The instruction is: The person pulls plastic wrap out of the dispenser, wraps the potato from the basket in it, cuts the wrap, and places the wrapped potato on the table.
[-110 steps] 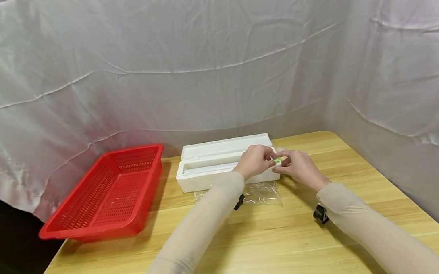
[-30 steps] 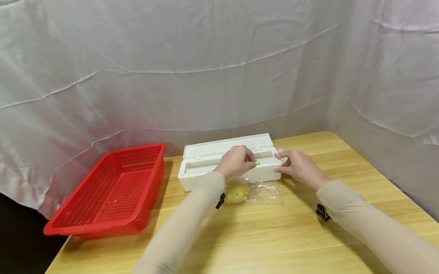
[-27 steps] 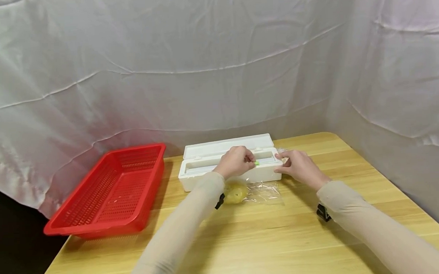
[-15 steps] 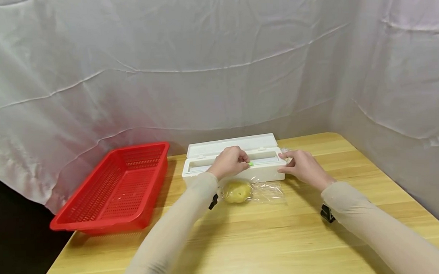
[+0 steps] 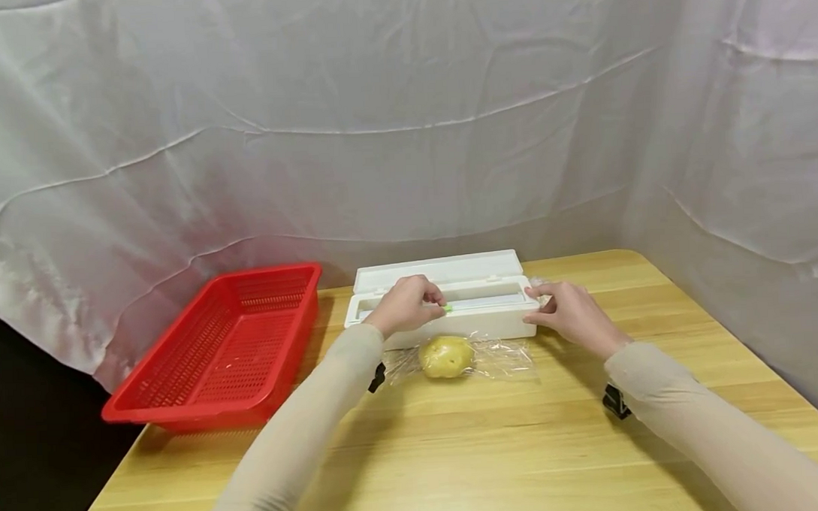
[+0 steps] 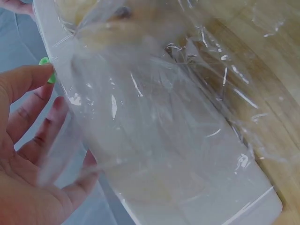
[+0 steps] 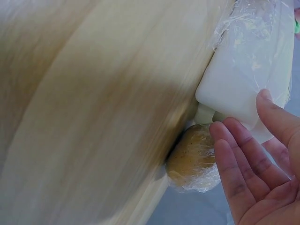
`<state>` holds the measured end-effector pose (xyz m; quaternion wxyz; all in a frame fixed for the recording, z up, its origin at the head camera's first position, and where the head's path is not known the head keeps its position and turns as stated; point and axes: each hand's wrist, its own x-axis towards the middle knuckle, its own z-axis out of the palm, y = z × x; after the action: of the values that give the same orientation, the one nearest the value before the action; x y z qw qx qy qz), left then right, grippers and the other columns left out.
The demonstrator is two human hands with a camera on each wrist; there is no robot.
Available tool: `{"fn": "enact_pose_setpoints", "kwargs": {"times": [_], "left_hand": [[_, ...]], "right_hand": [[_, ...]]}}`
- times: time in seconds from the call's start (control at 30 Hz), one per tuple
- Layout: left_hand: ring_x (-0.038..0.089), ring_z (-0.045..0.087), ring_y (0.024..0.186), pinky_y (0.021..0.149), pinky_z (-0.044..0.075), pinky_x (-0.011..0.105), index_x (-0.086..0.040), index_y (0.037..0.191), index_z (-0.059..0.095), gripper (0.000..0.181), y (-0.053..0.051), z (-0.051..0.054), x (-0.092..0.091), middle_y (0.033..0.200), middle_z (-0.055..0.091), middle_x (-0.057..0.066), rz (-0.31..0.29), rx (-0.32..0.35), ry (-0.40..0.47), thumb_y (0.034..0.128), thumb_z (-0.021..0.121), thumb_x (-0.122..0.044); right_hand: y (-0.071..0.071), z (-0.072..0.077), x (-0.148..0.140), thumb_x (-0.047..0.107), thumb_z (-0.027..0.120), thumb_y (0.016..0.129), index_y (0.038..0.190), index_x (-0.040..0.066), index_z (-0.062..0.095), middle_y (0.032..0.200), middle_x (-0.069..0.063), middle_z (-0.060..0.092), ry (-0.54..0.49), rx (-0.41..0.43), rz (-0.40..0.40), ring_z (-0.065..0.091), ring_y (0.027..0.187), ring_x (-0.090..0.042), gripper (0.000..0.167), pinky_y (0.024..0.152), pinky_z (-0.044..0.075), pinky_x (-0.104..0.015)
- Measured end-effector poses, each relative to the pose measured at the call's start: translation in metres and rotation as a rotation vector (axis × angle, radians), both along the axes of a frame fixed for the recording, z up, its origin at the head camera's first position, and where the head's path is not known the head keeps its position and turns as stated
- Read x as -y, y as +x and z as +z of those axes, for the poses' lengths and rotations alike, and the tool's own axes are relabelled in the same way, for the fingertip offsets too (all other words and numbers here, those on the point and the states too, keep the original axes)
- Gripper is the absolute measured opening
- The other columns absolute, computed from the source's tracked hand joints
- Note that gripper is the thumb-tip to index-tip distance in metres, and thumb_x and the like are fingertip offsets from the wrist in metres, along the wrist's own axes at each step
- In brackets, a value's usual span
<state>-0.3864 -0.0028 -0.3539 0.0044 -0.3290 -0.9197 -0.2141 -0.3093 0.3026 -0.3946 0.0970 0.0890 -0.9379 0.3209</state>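
A long white cling film dispenser lies across the table with its lid raised at the back. Thumb and finger of my left hand pinch the small green slide cutter on its front edge. At the box's right end, my right hand grips the corner; in the right wrist view the thumb presses the white side. Clear cling film spreads from the dispenser's front onto the table, around a yellow potato. The left wrist view shows the film draped over the box, partly blurred.
A red perforated basket stands at the left, partly past the table's left edge. A film-wrapped potato sits by the dispenser's right end. A grey curtain hangs behind the wooden table.
My left hand has slid leftward along the dispenser's front edge with the green cutter, uncovering the potato in the head view. My right hand has moved from near the cutter to grip the box's end.
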Motion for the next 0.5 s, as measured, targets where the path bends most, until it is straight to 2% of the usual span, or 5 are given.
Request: {"fn": "enact_pose_setpoints", "kwargs": {"times": [0.2,0.37,0.5], "left_hand": [[0.021,0.067,0.102,0.096,0.056,0.039,-0.014,0.105,0.083,0.011,0.002,0.0,0.005,0.105,0.074,0.002,0.004,-0.003,0.0,0.0972,0.079,-0.02],[0.022,0.068,0.106,0.098,0.056,0.041,-0.015,0.106,0.083,0.012,0.001,-0.001,0.012,0.107,0.074,0.002,0.012,-0.006,0.003,0.097,0.079,-0.021],[0.024,0.069,0.107,0.099,0.056,0.041,-0.015,0.106,0.083,0.011,0.001,-0.001,0.019,0.107,0.074,0.003,0.016,-0.011,0.006,0.0965,0.079,-0.02]], "right_hand": [[-0.003,-0.002,0.001,0.018,0.085,0.093,0.141,-0.004,0.064,0.127,-0.025,0.075,0.009,-0.002,-0.003,0.078,0.084,-0.02,0.058,0.08,0.062,-0.042],[-0.005,-0.004,0.004,0.018,0.085,0.093,0.142,-0.004,0.064,0.113,-0.023,0.079,0.006,-0.004,0.002,0.078,0.084,-0.02,0.058,0.083,0.063,-0.046],[-0.006,-0.004,0.006,0.018,0.085,0.093,0.142,-0.004,0.064,0.113,-0.023,0.079,-0.004,-0.005,0.009,0.079,0.086,-0.022,0.058,0.087,0.063,-0.049]]}}
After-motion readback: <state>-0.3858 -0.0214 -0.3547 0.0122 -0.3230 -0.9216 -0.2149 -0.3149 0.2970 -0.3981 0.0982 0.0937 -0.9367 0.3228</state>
